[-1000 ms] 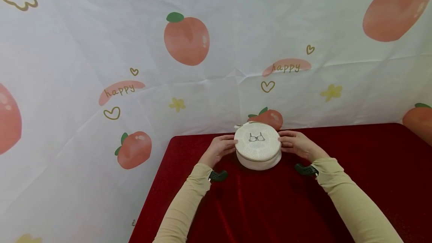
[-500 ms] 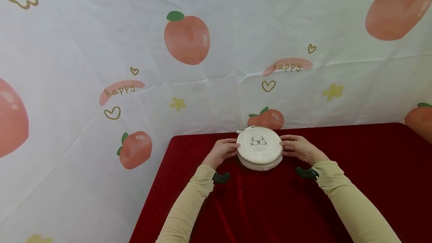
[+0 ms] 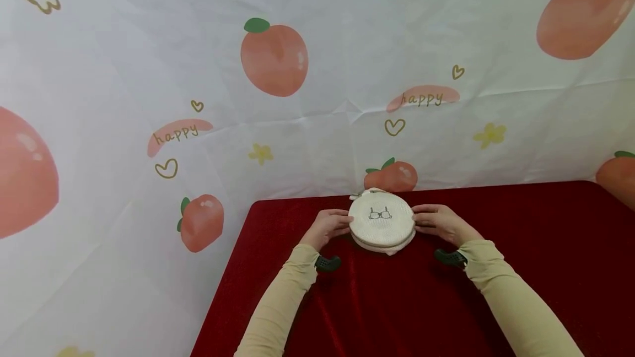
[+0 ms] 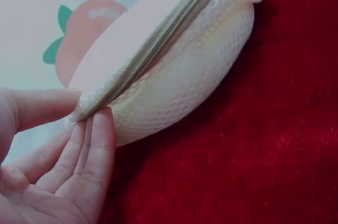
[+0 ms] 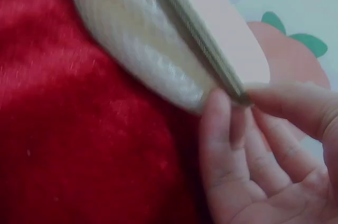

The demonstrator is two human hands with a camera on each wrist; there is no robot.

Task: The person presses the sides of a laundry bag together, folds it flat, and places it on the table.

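A round white mesh laundry bag (image 3: 381, 227) with a small bra drawing on its top is held between both hands near the back of the table. My left hand (image 3: 324, 227) pinches its left rim, thumb above and fingers below, as the left wrist view shows. On the opposite side, my right hand (image 3: 443, 223) pinches the rim in the same way. A tan zipper (image 4: 158, 44) runs around the bag just under its top, and the mesh side wall (image 5: 132, 44) bulges below it.
Dark red velvet cloth (image 3: 392, 307) covers the table. Right behind the table hangs a white backdrop (image 3: 317, 70) printed with peaches, hearts and flowers. Each wrist wears a dark band, the left band (image 3: 327, 263) and the right band (image 3: 450, 258).
Both hands have come down slightly with the laundry bag, which now sits lower in the head view. Its side wall shows less than before, and both hands keep their grip on the rim.
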